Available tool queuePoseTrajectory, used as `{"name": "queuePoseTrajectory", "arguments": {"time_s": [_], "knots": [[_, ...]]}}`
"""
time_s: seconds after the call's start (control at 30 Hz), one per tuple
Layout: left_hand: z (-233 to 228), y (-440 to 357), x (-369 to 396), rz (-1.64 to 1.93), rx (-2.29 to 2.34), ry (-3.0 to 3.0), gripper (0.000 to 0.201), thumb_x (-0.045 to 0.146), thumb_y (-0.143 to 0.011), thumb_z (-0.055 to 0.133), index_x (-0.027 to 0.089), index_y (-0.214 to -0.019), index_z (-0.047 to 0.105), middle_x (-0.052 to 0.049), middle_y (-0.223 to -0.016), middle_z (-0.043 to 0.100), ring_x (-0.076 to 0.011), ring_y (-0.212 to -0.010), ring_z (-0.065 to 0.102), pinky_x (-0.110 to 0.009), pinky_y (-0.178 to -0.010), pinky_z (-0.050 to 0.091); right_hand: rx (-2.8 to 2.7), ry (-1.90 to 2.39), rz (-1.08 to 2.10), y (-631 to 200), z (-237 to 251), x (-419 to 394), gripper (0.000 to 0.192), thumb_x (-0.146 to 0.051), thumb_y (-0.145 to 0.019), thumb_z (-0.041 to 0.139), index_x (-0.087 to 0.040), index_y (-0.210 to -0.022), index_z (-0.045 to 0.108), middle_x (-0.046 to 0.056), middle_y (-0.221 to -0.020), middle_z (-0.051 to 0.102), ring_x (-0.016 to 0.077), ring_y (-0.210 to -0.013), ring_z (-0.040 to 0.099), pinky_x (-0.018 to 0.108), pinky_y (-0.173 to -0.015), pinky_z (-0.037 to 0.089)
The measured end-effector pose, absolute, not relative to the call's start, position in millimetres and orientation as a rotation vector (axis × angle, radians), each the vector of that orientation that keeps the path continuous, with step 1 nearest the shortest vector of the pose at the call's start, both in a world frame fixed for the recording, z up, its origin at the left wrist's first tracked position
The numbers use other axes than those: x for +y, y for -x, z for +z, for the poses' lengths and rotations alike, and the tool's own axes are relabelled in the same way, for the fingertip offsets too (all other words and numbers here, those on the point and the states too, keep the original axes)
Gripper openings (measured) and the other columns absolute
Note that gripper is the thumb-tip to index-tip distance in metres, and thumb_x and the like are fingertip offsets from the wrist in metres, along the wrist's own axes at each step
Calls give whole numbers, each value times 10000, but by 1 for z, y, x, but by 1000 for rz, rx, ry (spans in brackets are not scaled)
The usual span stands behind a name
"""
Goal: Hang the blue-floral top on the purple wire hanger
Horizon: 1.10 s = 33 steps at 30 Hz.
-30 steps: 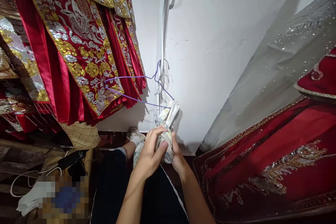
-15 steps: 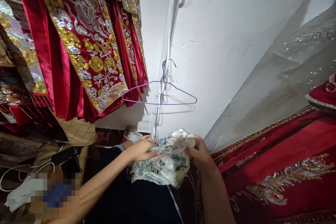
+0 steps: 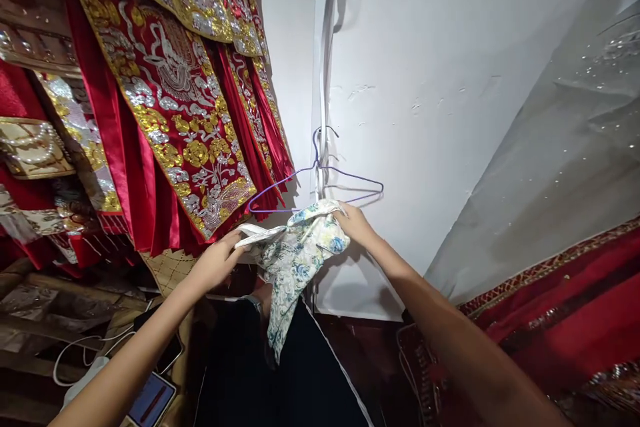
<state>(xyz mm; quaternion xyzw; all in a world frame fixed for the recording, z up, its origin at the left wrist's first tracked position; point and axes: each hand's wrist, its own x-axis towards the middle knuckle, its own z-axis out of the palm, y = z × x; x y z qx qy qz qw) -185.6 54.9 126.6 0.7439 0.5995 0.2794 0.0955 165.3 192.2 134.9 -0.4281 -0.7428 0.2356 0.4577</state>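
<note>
Item: floral cloth (image 3: 295, 260), white with blue and yellow flowers. It is being held up between both hands, and is now hanging higher than half a second ago, when it was bunched low in front of the person's legs. One end is drooping down below the hands toward the dark trousers (image 3: 260, 373).

Left hand (image 3: 216, 263): fingers are closing on a folded white edge of the cloth, at its left end. The hand has risen since the earlier frame.

Right hand (image 3: 356, 223): fingers are pinching the cloth's upper right corner, and the hand is now sitting just under the right arm of the purple wire hanger (image 3: 320, 180). Earlier it was well below the hanger.

Hanger: it is hanging above and between the hands, hooked at the white wall (image 3: 425, 80); the cloth's top edge is reaching right up to its lower wire, though contact cannot be told.

Surroundings: red and gold embroidered garments (image 3: 175, 100) are hanging left of the left hand; a red embroidered fabric (image 3: 575, 307) is lying right of the right arm.
</note>
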Motion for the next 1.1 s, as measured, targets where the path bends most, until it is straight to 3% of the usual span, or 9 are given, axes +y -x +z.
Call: {"name": "queuePoseTrajectory", "arguments": {"time_s": [0.13, 0.27, 0.4, 0.57, 0.7, 0.8, 0.93, 1.0, 1.1], "knots": [[142, 165, 54, 996, 1689, -2223, 371, 433, -985, 383, 224, -1151, 642, -101, -1309, 650, -283, -1250, 568, -402, -1078, 414, -1839, 1069, 580, -198, 135, 172, 245, -337, -831, 522, -167, -709, 650, 14, -682, 645, 179, -667, 544, 277, -639, 419], [160, 146, 65, 984, 1690, -2238, 345, 404, -963, 388, 201, -1036, 657, -101, -1080, 718, -275, -1043, 650, -382, -943, 485, -1911, 1055, 683, -222, 155, 138, 245, -367, -826, 539, -169, -714, 629, 7, -670, 607, 169, -632, 504, 272, -591, 376], [169, 147, 81, 771, 1769, -2192, 225, 403, -856, 540, 225, -831, 675, -90, -846, 739, -289, -835, 691, -346, -776, 516, -1891, 1070, 597, -229, 168, 123, 234, -369, -824, 553, -176, -735, 648, 21, -708, 635, 189, -668, 536, 281, -611, 394], [188, 145, 76, 922, 1781, -2299, 227, 322, -903, 464, 215, -907, 664, -96, -937, 734, -277, -874, 675, -365, -831, 499, -1868, 1099, 670, -223, 165, 120, 246, -372, -825, 583, -163, -714, 652, 15, -675, 629, 181, -642, 534, 274, -592, 387], [212, 129, 74, 1252, 1444, -2465, 292, 242, -923, 448, 223, -1137, 646, -86, -1197, 696, -249, -1100, 644, -371, -997, 469, -1934, 935, 881, -205, 167, 101, 224, -334, -850, 587, -163, -903, 721, 50, -842, 707, 223, -777, 628, 297, -690, 473], [218, 124, 90, 1431, 1341, -2414, 448, 154, -877, 457, 219, -1303, 581, -84, -1285, 664, -233, -1188, 620, -378, -1055, 450, -2044, 871, 816, -199, 171, 85, 315, -268, -848, 578, -210, -1124, 718, 56, -969, 736, 232, -842, 659, 306, -741, 502], [214, 131, 114, 1398, 1375, -2441, 445, 104, -834, 439, 185, -1219, 646, -101, -1258, 681, -251, -1194, 615, -416, -1089, 429, -1867, 1102, 508, -218, 176, 79, 726, -275, -826, 622, -251, -1524, 426, 77, -1008, 752, 216, -705, 663, 321, -681, 520], [213, 134, 119, 1357, 1413, -2477, 415, 114, -839, 447, 185, -1187, 661, -104, -1238, 685, -262, -1159, 624, -419, -1066, 444, -1734, 1200, 341, -234, 181, 81, 828, -303, -818, 655, -216, -1575, 332, 88, -964, 753, 220, -669, 660, 338, -675, 523], [216, 136, 117, 1302, 1447, -2532, 367, 137, -867, 449, 191, -1156, 669, -100, -1174, 683, -259, -1093, 630, -397, -1004, 471, -1735, 1242, 207, -250, 195, 83, 748, -354, -776, 727, -213, -1477, 510, 124, -1141, 731, 272, -876, 694, 368, -784, 530]]}}
